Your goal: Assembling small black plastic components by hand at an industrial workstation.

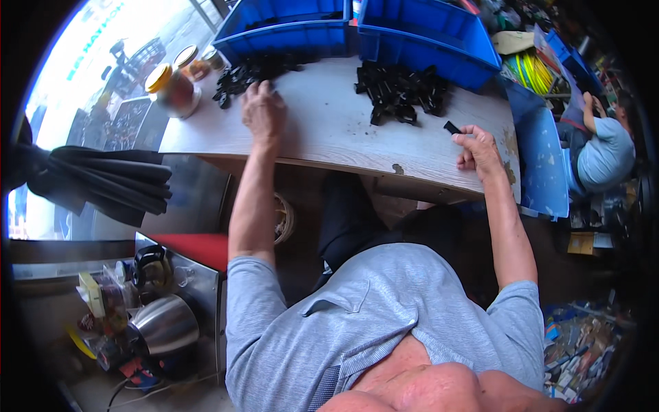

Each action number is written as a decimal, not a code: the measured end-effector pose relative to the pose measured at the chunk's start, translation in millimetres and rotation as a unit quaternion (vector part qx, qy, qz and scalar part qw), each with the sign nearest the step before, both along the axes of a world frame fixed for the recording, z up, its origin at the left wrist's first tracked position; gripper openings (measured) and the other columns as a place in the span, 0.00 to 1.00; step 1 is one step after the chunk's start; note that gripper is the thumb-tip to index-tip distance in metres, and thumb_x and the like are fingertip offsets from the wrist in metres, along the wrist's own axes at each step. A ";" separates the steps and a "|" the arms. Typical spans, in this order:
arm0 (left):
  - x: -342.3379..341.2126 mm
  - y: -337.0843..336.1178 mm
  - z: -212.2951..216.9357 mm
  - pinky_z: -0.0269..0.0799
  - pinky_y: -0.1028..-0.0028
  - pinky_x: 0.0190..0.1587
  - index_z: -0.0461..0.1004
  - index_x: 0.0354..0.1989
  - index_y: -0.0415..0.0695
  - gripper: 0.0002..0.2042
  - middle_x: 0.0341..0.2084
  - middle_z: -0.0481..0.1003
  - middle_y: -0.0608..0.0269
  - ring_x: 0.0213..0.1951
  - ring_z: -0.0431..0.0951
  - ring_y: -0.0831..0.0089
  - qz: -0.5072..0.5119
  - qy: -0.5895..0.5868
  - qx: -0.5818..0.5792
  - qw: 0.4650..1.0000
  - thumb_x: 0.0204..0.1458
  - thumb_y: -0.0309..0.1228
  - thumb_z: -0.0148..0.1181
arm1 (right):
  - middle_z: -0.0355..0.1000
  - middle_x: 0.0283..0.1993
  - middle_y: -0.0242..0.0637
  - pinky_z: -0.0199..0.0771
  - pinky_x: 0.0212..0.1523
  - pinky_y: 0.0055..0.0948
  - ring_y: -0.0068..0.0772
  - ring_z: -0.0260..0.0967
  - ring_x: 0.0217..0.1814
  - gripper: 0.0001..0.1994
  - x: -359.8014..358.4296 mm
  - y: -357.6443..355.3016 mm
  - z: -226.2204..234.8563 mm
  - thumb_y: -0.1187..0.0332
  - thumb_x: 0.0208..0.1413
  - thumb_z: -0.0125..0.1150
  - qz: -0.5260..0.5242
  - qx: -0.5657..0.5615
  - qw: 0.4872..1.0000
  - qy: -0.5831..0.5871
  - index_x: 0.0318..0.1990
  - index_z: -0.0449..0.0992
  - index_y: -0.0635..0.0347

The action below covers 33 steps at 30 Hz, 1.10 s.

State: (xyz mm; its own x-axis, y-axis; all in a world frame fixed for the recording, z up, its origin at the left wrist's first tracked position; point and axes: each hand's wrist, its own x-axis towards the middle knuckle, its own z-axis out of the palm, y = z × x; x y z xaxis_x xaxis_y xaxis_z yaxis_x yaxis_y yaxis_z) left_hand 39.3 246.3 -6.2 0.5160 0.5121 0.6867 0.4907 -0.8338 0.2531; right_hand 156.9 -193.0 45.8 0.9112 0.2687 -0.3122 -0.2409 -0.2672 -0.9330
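My right hand [478, 152] pinches a small black plastic piece [452, 128] between thumb and fingertips, above the right front of the pale wood-look table [322, 130]. My left hand [263, 113] is slightly blurred over the left part of the table, its fingers bent and somewhat apart. It is nearest to a loose pile of black plastic parts [237, 77], and no part shows in it. Another heap of black plastic parts [398, 93] lies right of the middle, in front of the blue bins. What lies under my left palm is hidden.
Along the far edge stand two blue plastic bins [288, 38] [429, 48]. Yellow-lidded jars [175, 93] occupy the left corner. A blue container [542, 154] adjoins the right edge. A co-worker [604, 147] sits beyond it. A steel kettle [165, 324] stands lower left.
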 end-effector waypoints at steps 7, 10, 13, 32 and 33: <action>14.3 20.1 -12.3 0.75 0.59 0.51 0.80 0.50 0.47 0.16 0.44 0.80 0.56 0.48 0.77 0.52 -0.056 0.084 0.025 0.995 0.51 0.32 0.62 | 0.64 0.17 0.28 0.84 0.27 0.37 0.29 0.71 0.21 0.17 62.1 -64.9 5.1 0.61 0.53 0.73 -0.249 0.016 0.967 -0.046 0.47 0.77 0.54; 14.8 7.3 -16.5 0.74 0.59 0.50 0.80 0.49 0.46 0.16 0.42 0.81 0.55 0.46 0.78 0.52 -0.123 0.075 0.029 0.989 0.51 0.35 0.63 | 0.64 0.17 0.28 0.83 0.26 0.37 0.29 0.71 0.20 0.18 60.8 -57.5 2.1 0.61 0.51 0.75 -0.247 0.016 0.967 -0.063 0.47 0.78 0.54; 18.9 -12.7 -2.4 0.74 0.57 0.48 0.80 0.44 0.46 0.14 0.40 0.81 0.55 0.45 0.78 0.52 -0.106 0.048 0.018 0.993 0.51 0.38 0.63 | 0.64 0.18 0.28 0.83 0.24 0.34 0.27 0.70 0.18 0.18 50.5 -29.4 3.3 0.60 0.51 0.74 -0.146 -0.018 0.989 -0.028 0.47 0.78 0.54; 29.7 1.3 -11.8 0.72 0.58 0.47 0.82 0.35 0.45 0.10 0.35 0.81 0.54 0.41 0.78 0.52 -0.130 0.016 -0.065 0.989 0.58 0.37 0.59 | 0.71 0.25 0.35 0.70 0.13 0.27 0.25 0.67 0.16 0.23 50.7 65.4 0.7 0.57 0.50 0.73 -0.015 -0.254 0.963 -0.087 0.49 0.78 0.60; 29.0 2.4 -11.9 0.72 0.58 0.47 0.82 0.37 0.45 0.11 0.36 0.81 0.54 0.41 0.79 0.52 -0.131 0.000 -0.082 0.988 0.58 0.38 0.59 | 0.71 0.25 0.35 0.70 0.13 0.27 0.25 0.67 0.16 0.23 50.5 65.4 0.0 0.57 0.50 0.73 -0.015 -0.253 0.963 -0.087 0.49 0.78 0.60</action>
State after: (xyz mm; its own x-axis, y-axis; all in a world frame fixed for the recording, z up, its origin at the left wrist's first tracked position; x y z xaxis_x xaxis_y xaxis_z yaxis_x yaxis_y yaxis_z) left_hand 68.3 248.7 -18.2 0.6451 0.4659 0.6057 0.2632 -0.8796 0.3962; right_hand 207.4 -127.6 45.9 0.9666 0.0952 -0.2379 -0.1068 -0.6942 -0.7118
